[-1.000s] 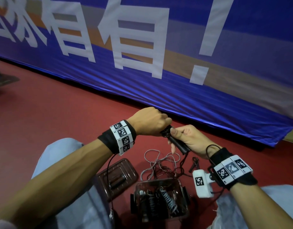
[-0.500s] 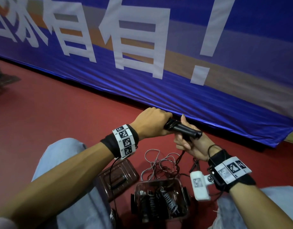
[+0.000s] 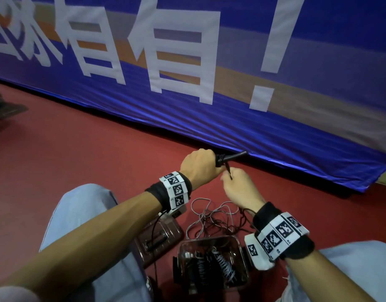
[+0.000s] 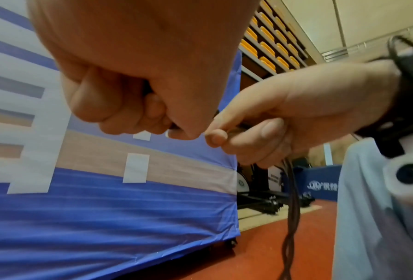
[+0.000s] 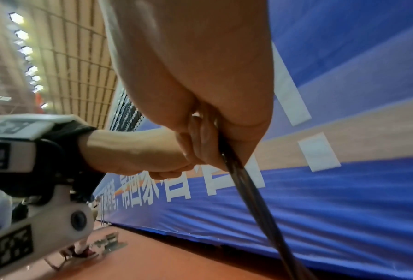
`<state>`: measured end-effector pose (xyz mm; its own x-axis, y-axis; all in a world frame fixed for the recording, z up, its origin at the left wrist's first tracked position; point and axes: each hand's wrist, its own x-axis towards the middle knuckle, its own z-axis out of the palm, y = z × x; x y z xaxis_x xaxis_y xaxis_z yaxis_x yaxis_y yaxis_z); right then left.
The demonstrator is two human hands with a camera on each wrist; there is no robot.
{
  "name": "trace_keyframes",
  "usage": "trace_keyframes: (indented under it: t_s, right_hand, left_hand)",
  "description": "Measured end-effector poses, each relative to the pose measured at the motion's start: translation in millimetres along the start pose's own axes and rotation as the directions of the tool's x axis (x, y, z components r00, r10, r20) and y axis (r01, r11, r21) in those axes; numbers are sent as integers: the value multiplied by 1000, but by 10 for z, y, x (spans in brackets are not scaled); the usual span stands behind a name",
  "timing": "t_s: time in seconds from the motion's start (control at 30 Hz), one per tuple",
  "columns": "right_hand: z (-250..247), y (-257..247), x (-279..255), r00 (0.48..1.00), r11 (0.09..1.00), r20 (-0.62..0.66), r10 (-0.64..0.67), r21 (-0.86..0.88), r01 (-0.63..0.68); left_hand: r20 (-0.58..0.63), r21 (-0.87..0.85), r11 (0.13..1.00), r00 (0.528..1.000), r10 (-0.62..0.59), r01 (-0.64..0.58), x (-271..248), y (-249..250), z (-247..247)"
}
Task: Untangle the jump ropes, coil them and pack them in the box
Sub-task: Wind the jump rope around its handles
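Above the red floor (image 3: 83,153), close to the foot of the blue banner (image 3: 274,136), a black jump rope handle (image 3: 233,157) sticks out of the left hand (image 3: 200,168), its free end pointing right and slightly up toward the banner. The handle is slim, dark and matte, and black cord is bunched around it where it leaves the fist. From there a thin dark cord (image 4: 293,208) runs down into the right hand (image 3: 240,190); in the left wrist view it hangs below that hand as 2 strands twisted round each other, reaching toward the floor.

The left hand is a tight fist, fingers wrapped round the handle, knuckles up, forearm reaching forward from the lower left. The right hand sits just below and right of it, nearly touching, its fingers curled and the thumb pressed to the forefinger, pinching the cord; the right wrist view shows the cord (image 5: 248,189) leaving between the curled fingers.

On the floor between the knees lies a loose tangle of ropes (image 3: 213,219), grey and dark strands crossing each other. Just nearer the body stands the clear plastic box (image 3: 240,243), open, with coiled ropes (image 3: 211,269) and black handles already inside. Its brownish lid (image 3: 159,238) lies flat just left of it. Both wrists wear black bands with printed square markers.
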<state>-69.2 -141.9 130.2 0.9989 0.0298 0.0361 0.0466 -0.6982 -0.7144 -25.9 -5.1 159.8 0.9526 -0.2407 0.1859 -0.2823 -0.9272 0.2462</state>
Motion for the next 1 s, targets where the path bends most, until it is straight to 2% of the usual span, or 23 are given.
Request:
trace_keyframes:
  t_s: [0.13,0.2,0.27,0.3,0.37,0.5,0.63,0.7,0.77,0.87,1.0]
  right_hand:
    - [-28,103,-106,990,948,8,-139,-289,135]
    - [-104,112,-164,977,869,68,-202,-448,210]
    - [-198,102,-193,956,751,132,-263,-594,288]
    - [-241,92,-196,946,706,152,-286,-634,316]
    - [-315,85,-167,939,683,163,-303,-650,333]
    - [-447,163,-86,948,741,102,-301,-601,300]
    - [-404,231,-74,955,809,147,-258,-507,297]
    - [-375,258,-59,969,904,172,-178,-361,230]
    - [-334,297,-39,961,968,233,-152,-162,192]
    - [-257,335,-14,942,981,276,-190,82,174]
    - [-220,247,0,931,960,321,-175,264,89]
  left_hand:
    - [69,126,992,998,10,-18,-43,41,179]
    - [157,182,982,987,18,-47,-87,56,270]
    - [232,213,973,972,37,-88,-102,51,303]
    - [251,228,967,967,52,-111,-96,47,290]
    - [271,271,947,958,98,-173,-88,41,233]
    - [373,332,866,895,245,-375,-122,62,146]
    - [417,352,768,825,383,-534,-118,43,39]
    - [412,379,712,797,441,-590,-103,16,-16]
    - [396,405,675,783,479,-617,-99,-22,-69]
    - [381,445,640,779,497,-626,-65,-59,-185]
    - [371,489,571,750,548,-659,-23,-104,-309]
